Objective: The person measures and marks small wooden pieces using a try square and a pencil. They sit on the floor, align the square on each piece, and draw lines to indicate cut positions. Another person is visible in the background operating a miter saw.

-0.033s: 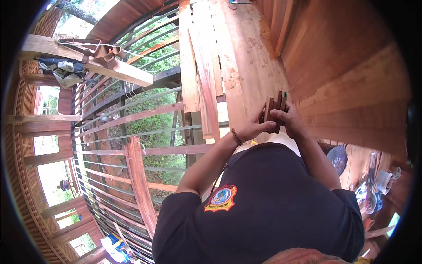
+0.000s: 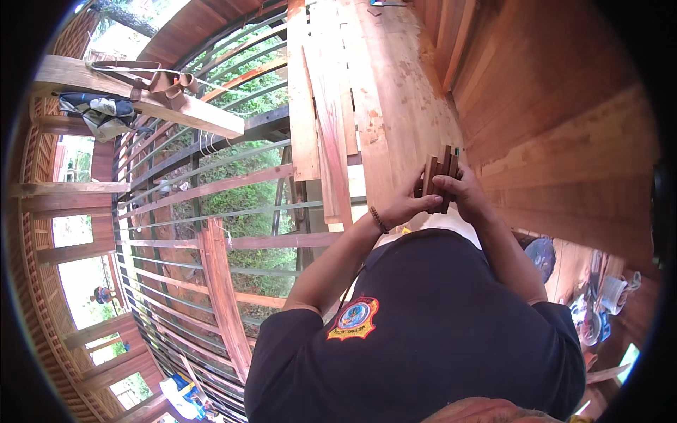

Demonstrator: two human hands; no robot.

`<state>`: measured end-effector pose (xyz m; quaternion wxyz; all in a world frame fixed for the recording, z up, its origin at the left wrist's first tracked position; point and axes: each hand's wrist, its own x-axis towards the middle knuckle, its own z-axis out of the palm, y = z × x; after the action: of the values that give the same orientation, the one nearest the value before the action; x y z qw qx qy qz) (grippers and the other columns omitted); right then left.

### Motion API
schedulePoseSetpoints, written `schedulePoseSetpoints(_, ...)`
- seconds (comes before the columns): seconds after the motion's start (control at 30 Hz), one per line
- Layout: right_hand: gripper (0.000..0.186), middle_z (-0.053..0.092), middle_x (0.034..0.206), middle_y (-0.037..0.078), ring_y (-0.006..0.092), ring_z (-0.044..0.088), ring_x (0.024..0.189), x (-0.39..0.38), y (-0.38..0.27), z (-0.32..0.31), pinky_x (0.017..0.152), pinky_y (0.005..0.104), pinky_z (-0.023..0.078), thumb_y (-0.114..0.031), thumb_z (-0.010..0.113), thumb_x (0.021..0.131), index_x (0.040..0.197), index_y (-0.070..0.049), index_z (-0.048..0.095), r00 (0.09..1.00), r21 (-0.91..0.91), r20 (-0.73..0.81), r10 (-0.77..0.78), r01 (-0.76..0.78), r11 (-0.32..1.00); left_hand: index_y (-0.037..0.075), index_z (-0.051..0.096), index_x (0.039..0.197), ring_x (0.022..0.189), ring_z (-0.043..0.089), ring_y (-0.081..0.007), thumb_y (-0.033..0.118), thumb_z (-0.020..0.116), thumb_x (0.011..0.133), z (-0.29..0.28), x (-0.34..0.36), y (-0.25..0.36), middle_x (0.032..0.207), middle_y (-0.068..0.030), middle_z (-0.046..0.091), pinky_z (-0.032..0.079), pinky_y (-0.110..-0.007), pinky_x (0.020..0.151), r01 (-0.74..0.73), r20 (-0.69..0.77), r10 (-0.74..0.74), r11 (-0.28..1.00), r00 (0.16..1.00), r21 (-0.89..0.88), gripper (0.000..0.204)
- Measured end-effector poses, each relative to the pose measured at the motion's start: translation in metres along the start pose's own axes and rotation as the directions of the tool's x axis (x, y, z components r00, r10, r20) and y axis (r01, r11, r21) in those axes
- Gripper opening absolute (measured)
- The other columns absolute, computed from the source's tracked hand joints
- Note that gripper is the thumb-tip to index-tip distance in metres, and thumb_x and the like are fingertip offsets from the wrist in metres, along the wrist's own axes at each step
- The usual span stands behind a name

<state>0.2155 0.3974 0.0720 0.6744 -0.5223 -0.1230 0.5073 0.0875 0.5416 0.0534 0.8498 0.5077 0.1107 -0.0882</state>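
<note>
In the head view, several short, dark brown wood pieces (image 2: pixel 441 169) stand bunched upright between my hands, with a small green bit at the top of the rightmost one. My left hand (image 2: pixel 417 199) is closed around their left and lower part, thumb across the front. My right hand (image 2: pixel 465 190) grips them from the right, its thumb pressed on the front. Behind them lie pale wooden boards (image 2: pixel 374 120), and a reddish wooden panel wall (image 2: pixel 550 141) rises close at the right.
Open slatted framing (image 2: pixel 240 240) with greenery below spans the left. A beam (image 2: pixel 218 120) carries a tool belt (image 2: pixel 169 84) and a bag (image 2: pixel 99 113). Assorted items (image 2: pixel 592 310) sit at the lower right. A distant person (image 2: pixel 102 295) appears at far left.
</note>
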Motion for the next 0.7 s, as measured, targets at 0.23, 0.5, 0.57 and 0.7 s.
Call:
schedulePoseSetpoints(0.23,0.042,0.068,0.100,0.009,0.0181,0.068,0.089,0.155,-0.036,-0.023,0.077,0.0330,0.057,-0.019,0.079,0.084,0.116,-0.001,0.059,0.995,0.024,0.072,0.067,-0.069,0.997,0.007,0.007,0.157,0.101,0.062,-0.0197,0.012,0.074,0.087,-0.096,0.101,0.046,0.119,-0.0167,0.058,0.056,-0.034,0.081,-0.020,-0.102,0.014,0.998,0.995,-0.065,0.097)
schedulePoseSetpoints(0.5,0.049,0.066,0.103,0.008,0.0174,0.065,0.094,0.380,-0.158,-0.040,0.083,0.0339,0.054,-0.017,0.081,0.079,0.119,-0.004,0.058,0.979,-0.044,0.114,0.169,-0.165,0.985,0.007,0.027,0.152,0.117,0.057,-0.0198,0.019,0.073,0.089,-0.208,0.243,0.187,0.129,-0.0113,0.055,0.050,-0.035,0.097,-0.006,-0.248,-0.002,1.000,0.969,-0.028,0.079)
schedulePoseSetpoints(0.57,0.049,0.066,0.104,0.008,0.0170,0.064,0.096,0.439,-0.190,-0.039,0.085,0.0336,0.053,-0.018,0.082,0.078,0.119,-0.004,0.058,0.975,-0.133,0.100,0.198,-0.185,0.974,0.008,0.030,0.151,0.116,0.057,-0.0183,0.019,0.072,0.089,-0.240,0.279,0.219,0.128,-0.0096,0.055,0.050,-0.034,0.096,-0.065,-0.259,0.036,0.992,0.965,-0.105,0.076)
schedulePoseSetpoints(0.7,0.046,0.067,0.102,0.007,0.0157,0.065,0.092,0.542,-0.237,-0.042,0.082,0.0317,0.053,-0.019,0.081,0.080,0.117,-0.003,0.059,0.985,-0.158,0.129,0.118,-0.097,0.983,0.007,0.028,0.152,0.121,0.056,-0.0203,0.012,0.070,0.091,-0.305,0.354,0.257,0.130,-0.0104,0.057,0.047,-0.036,0.102,-0.156,-0.331,0.098,0.976,0.938,-0.153,0.075)
